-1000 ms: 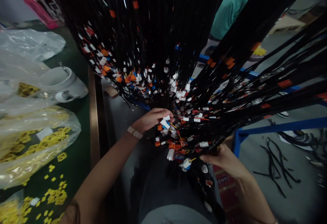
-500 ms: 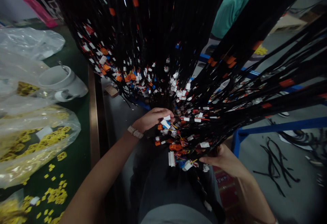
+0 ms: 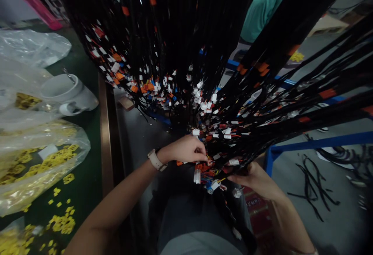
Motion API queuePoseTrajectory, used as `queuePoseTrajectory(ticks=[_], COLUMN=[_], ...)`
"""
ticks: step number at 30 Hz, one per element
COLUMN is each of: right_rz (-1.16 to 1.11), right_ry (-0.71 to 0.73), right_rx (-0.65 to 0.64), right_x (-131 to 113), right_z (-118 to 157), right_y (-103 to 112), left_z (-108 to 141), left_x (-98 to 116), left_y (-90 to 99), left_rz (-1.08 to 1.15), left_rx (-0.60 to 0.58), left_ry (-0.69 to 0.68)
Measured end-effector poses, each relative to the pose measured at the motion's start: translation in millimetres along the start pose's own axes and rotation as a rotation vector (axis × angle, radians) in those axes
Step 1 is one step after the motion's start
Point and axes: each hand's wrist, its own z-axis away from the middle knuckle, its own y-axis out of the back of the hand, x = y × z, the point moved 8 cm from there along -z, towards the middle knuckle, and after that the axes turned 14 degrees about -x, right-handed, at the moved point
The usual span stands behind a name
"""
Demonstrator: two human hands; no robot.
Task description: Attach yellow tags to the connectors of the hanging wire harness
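Left hand: I am seeing the left hand [image 3: 186, 149], with a pale wristband [image 3: 156, 160], reaching in back-up; its thumb and index finger are pinching a small white-and-red plastic connector [image 3: 209, 162].
Right hand: The right hand [image 3: 260, 184] is resting along the lower edge of a thick black cable bundle [image 3: 256, 140], thumb extended; the curled fingers are partly hidden, and I cannot tell whether they are gripping.
Connector cluster: The bundle's white, orange and blue plastic connectors are hanging between the hands, in front of the wearer's body; a white rectangular connector [image 3: 197, 176] is showing just below the left hand.
Hanging cables: A dense curtain of black cables with orange bands [image 3: 180, 33] is hanging behind, its lower ends crowded with connectors.
Bench: The green bench [image 3: 89, 162] is carrying a white mug-like container [image 3: 60, 86] and a clear plastic bag of yellow pieces [image 3: 58, 163], apart from both hands.
Connector handling: I am judging it as under way; one connector is being singled out, while many are hanging loose. I cannot tell which are finished.
Change from earlier frame: The left hand is now sitting lower and farther right; a white connector [image 3: 196, 132] is lying above it instead of beside its fingertips. The right hand is staying nearly in place.
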Motion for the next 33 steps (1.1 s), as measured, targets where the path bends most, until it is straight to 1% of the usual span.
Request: queuePoseTrajectory(ticks=[1,2,5,8,11,13,16,18,20,22,24,25,26,29,31,33], right_rz=[-0.005,-0.011,-0.039,-0.053,-0.05,-0.049,-0.045,-0.036,-0.021,-0.016,-0.038,-0.058,-0.08,-0.137,-0.158,-0.173], right_ry=[0.002,0.003,0.008,-0.001,-0.004,-0.004,-0.007,-0.006,0.007,0.026,0.038,0.041,0.045,0.066,0.071,0.08], right_rx=[-0.006,-0.012,-0.014,0.021,0.06,0.073,0.073,0.078,0.091,0.109,0.14,0.167,0.202,0.298,0.331,0.341], right_x=[1,1,2,2,2,2,4,7,8,9,10,10,10,8,7,6], right_z=[0,-1,-2,-3,-4,-4,-4,-4,-4,-5,-7,-8,-8,-11,-12,-14], right_y=[-1,-1,-4,-4,-2,-1,0,1,3,5,6,6,7,7,6,5], left_z=[-2,-3,-8,-12,-16,-18,-16,-12,-5,2,7,9,10,9,5,0], left_x=[1,0,-4,-5,-4,-5,-6,-8,-11,-14,-11,-8,-4,11,21,30], left_y=[-8.6,-15.5,-32.1,-42.4,-46.3,-48.1,-41.5,-28.1,-11.8,-0.6,2.1,-0.8,-6.4,-32.3,-46.9,-54.9], left_rz=[-0.069,-0.134,-0.241,-0.2,-0.112,-0.076,-0.027,0.046,0.165,0.296,0.405,0.451,0.494,0.571,0.489,0.309], left_rx=[-0.065,-0.105,-0.164,-0.168,-0.149,-0.168,-0.164,-0.107,-0.043,-0.037,-0.102,-0.163,-0.239,-0.473,-0.548,-0.54], left_ry=[0.017,0.042,0.116,0.122,0.082,0.055,0.017,0.012,0.043,0.079,0.085,0.074,0.061,0.014,-0.046,-0.102])
